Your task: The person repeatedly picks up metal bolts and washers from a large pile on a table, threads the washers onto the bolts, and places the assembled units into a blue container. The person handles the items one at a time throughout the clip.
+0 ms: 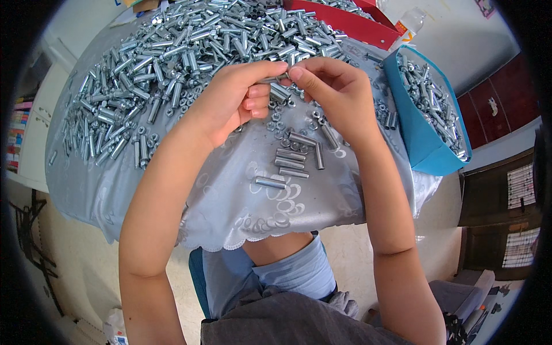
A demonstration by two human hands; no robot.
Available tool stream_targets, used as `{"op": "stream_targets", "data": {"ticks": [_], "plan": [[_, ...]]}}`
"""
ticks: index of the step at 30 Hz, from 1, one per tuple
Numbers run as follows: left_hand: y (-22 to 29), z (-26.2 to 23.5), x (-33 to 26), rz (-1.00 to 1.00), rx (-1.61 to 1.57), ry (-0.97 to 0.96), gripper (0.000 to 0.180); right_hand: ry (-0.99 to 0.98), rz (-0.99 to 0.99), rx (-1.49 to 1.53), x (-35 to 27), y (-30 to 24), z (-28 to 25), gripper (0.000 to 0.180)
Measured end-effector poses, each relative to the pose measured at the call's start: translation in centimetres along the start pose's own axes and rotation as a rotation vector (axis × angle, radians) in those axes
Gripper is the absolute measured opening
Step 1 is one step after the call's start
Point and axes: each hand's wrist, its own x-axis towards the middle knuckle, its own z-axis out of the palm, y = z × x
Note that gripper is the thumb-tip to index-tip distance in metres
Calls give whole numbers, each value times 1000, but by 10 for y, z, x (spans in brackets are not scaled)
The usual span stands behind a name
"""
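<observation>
**Dark grey cloth shirt (310, 325) up close, big pile of shiny silver metal tubes and bolts (230, 46) farther off**

Both bare arms reach up past the shirt. Over the table, the left hand (236, 100) and the right hand (342, 95) meet at their tips, at the near side of the pile. One small silver metal piece (277, 79) is pinched there. The left thumb lies on top of it, and the other left fingers curl up below. The right thumb and pointer finger pinch its right end. Fingers hide most of it, so I cannot tell its whole shape.

Little silver metal nuts (277, 125) lie below the hands. Closer to the body, some short, round silver metal tubes (289, 163) lie loose on the shiny grey tablecloth (224, 201) with ring shapes on it. Between them and the wavy front edge, smooth cloth shows.

Metal crowds the far side and the left. On the right, past the arm, stands a blue bin (428, 149) full of metal bits. Behind the pile is a long red box (345, 22).
</observation>
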Motion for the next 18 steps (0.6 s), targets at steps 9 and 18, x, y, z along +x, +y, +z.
{"op": "stream_targets", "data": {"ticks": [9,18], "plan": [[0,4,-2,-24,4,30,19,50,-142,-202,-3,6,4,17],[0,1,0,-11,26,23,18,-30,-72,11,-1,7,2,19]]}}
